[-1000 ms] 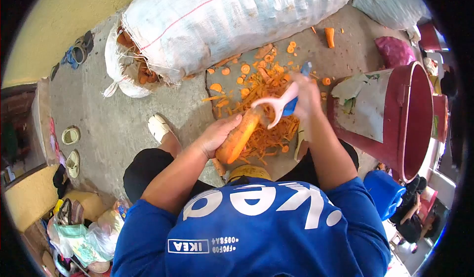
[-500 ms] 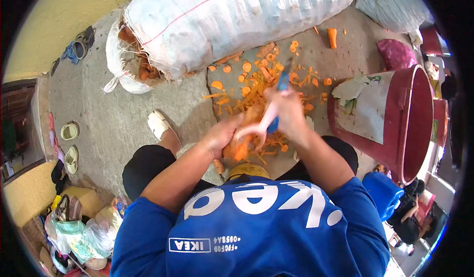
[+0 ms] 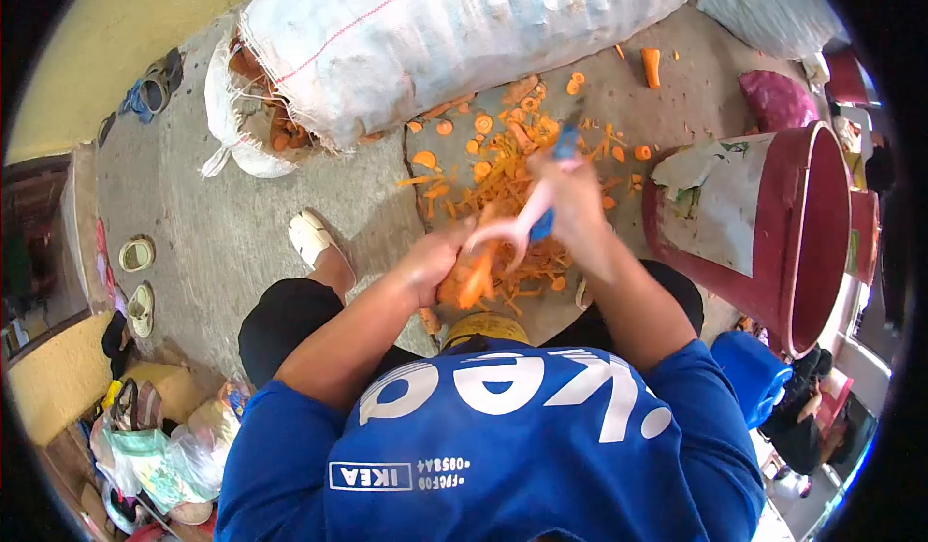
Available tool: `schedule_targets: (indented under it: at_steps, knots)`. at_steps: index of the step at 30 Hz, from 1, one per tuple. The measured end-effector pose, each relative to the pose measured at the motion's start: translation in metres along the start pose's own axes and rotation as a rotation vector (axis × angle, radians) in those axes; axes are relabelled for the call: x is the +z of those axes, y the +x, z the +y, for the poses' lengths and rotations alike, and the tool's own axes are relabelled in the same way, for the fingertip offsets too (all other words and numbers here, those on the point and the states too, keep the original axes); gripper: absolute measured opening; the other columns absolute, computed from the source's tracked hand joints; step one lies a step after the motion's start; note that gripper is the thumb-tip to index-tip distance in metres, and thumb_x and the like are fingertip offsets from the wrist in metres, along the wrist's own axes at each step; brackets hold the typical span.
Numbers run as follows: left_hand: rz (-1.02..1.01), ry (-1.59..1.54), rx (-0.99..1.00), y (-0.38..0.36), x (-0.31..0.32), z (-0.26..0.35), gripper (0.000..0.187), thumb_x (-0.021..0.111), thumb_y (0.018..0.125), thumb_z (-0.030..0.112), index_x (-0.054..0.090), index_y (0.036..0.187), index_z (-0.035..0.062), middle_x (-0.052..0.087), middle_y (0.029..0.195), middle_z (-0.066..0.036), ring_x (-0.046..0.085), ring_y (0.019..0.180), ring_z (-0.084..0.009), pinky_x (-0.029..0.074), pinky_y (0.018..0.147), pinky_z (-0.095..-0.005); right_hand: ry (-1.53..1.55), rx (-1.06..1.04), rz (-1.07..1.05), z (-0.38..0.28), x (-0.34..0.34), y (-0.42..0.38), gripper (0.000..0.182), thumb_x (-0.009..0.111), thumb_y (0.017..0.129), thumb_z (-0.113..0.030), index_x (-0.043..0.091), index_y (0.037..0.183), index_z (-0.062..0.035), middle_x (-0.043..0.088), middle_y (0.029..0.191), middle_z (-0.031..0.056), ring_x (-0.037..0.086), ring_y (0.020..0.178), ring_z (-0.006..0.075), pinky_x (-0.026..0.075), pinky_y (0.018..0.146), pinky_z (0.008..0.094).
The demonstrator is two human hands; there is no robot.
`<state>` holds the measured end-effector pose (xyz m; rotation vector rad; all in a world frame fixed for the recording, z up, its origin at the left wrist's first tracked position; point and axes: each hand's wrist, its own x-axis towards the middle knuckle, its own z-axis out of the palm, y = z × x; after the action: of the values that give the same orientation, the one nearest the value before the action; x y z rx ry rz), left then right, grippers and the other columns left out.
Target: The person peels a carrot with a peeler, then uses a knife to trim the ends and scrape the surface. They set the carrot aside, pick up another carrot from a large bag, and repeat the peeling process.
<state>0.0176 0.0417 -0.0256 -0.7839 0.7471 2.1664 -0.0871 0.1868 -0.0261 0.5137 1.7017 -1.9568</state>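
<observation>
orange carrot (image 3: 473, 282), blurred, held aslant, pale pink forked peeler (image 3: 535, 208) over it

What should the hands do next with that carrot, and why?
Probably slide the pink peeler along the carrot: the right hand holds the peeler over it, the left hand grips the carrot, and peelings lie on the ground below. Blur hides whether peeler and carrot touch.

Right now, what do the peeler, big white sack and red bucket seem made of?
Peeler: probably plastic; even pale pink, though blur hides its finish. Sack: likely woven plastic, slightly shiny, with frayed strands at its mouth. Bucket: seemingly rigid plastic, smooth, with an even red rim.
</observation>
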Motion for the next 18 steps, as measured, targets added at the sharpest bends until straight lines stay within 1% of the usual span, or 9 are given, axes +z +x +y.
schedule_targets:
  at_steps: [2, 5, 7, 8, 9, 10, 13, 16, 18]
  knots:
    - [-0.025, 0.073, -0.029, -0.005, -0.001, -0.001, 0.041, 0.034, 0.083, 0.037, 0.042, 0.106, 0.0036, 0.053, 0.087, -0.012, 0.056, 0.071, -0.0191, 0.047, 0.061, -0.0319, 0.144, -0.038, 0.311, -0.018, -0.020, 0.029, 0.012, 0.055, 0.068, -0.006, 0.044, 0.070, -0.0061, 0.041, 0.054, -0.0013, 0.041, 0.044, 0.0098, 0.034, 0.041, 0.0246]
    - [-0.016, 0.062, 0.021, -0.009, 0.004, 0.005, 0.040, 0.037, 0.082, 0.037, 0.044, 0.103, 0.0031, 0.054, 0.083, -0.012, 0.056, 0.065, -0.0190, 0.048, 0.057, -0.0307, 0.197, -0.171, 0.286, -0.021, -0.043, 0.043, 0.012, 0.056, 0.067, -0.004, 0.044, 0.070, -0.0058, 0.044, 0.062, 0.0027, 0.044, 0.050, 0.0114, 0.036, 0.044, 0.0268]
    - [0.025, 0.021, 0.029, -0.007, 0.005, 0.006, 0.040, 0.037, 0.082, 0.037, 0.044, 0.103, 0.0035, 0.054, 0.082, -0.011, 0.056, 0.065, -0.0188, 0.048, 0.057, -0.0307, 0.181, -0.080, 0.145, -0.016, -0.015, 0.015, 0.013, 0.057, 0.067, -0.005, 0.045, 0.070, -0.0059, 0.044, 0.060, 0.0025, 0.044, 0.049, 0.0114, 0.036, 0.043, 0.0268]
    - [0.056, -0.001, 0.023, -0.003, 0.005, 0.007, 0.039, 0.037, 0.082, 0.036, 0.044, 0.103, 0.0038, 0.054, 0.082, -0.011, 0.056, 0.064, -0.0188, 0.048, 0.056, -0.0307, 0.145, -0.041, -0.034, -0.015, -0.002, -0.007, 0.014, 0.058, 0.066, -0.006, 0.045, 0.070, -0.0061, 0.044, 0.058, 0.0016, 0.044, 0.047, 0.0109, 0.036, 0.042, 0.0264]
    - [0.087, -0.024, 0.014, -0.002, 0.005, 0.007, 0.039, 0.037, 0.083, 0.036, 0.044, 0.103, 0.0040, 0.054, 0.081, -0.011, 0.056, 0.064, -0.0188, 0.048, 0.056, -0.0307, 0.107, -0.011, -0.112, -0.010, 0.009, -0.023, 0.014, 0.059, 0.066, -0.006, 0.045, 0.069, -0.0072, 0.044, 0.057, 0.0002, 0.043, 0.046, 0.0101, 0.035, 0.041, 0.0255]
    - [0.056, 0.007, 0.010, -0.003, 0.005, 0.007, 0.038, 0.037, 0.083, 0.036, 0.044, 0.103, 0.0043, 0.054, 0.080, -0.010, 0.056, 0.063, -0.0189, 0.047, 0.056, -0.0309, 0.095, -0.060, -0.190, -0.010, 0.013, -0.032, 0.013, 0.058, 0.067, -0.007, 0.045, 0.069, -0.0077, 0.044, 0.057, -0.0005, 0.043, 0.046, 0.0100, 0.034, 0.041, 0.0248]
    - [-0.068, 0.122, 0.015, -0.008, 0.001, 0.010, 0.037, 0.036, 0.083, 0.035, 0.044, 0.103, 0.0046, 0.053, 0.077, -0.010, 0.054, 0.059, -0.0203, 0.046, 0.055, -0.0313, 0.138, 0.069, 0.033, -0.011, -0.010, 0.009, 0.011, 0.055, 0.068, -0.006, 0.045, 0.070, -0.0076, 0.042, 0.056, -0.0011, 0.042, 0.045, 0.0101, 0.034, 0.040, 0.0255]
    - [-0.102, 0.118, 0.042, -0.015, 0.001, 0.017, 0.037, 0.036, 0.083, 0.034, 0.043, 0.104, 0.0040, 0.053, 0.076, -0.011, 0.054, 0.058, -0.0211, 0.046, 0.053, -0.0310, 0.216, -0.074, 0.333, -0.029, -0.036, 0.036, 0.015, 0.058, 0.066, -0.009, 0.043, 0.068, -0.0087, 0.042, 0.056, -0.0004, 0.042, 0.044, 0.0113, 0.034, 0.040, 0.0269]
    - [-0.097, 0.111, 0.033, -0.013, 0.001, 0.016, 0.037, 0.035, 0.084, 0.034, 0.042, 0.105, 0.0039, 0.053, 0.075, -0.011, 0.054, 0.057, -0.0212, 0.045, 0.052, -0.0306, 0.282, -0.008, 0.209, -0.024, -0.037, 0.034, 0.015, 0.059, 0.066, -0.010, 0.043, 0.068, -0.0086, 0.042, 0.057, 0.0005, 0.042, 0.045, 0.0122, 0.034, 0.040, 0.0278]
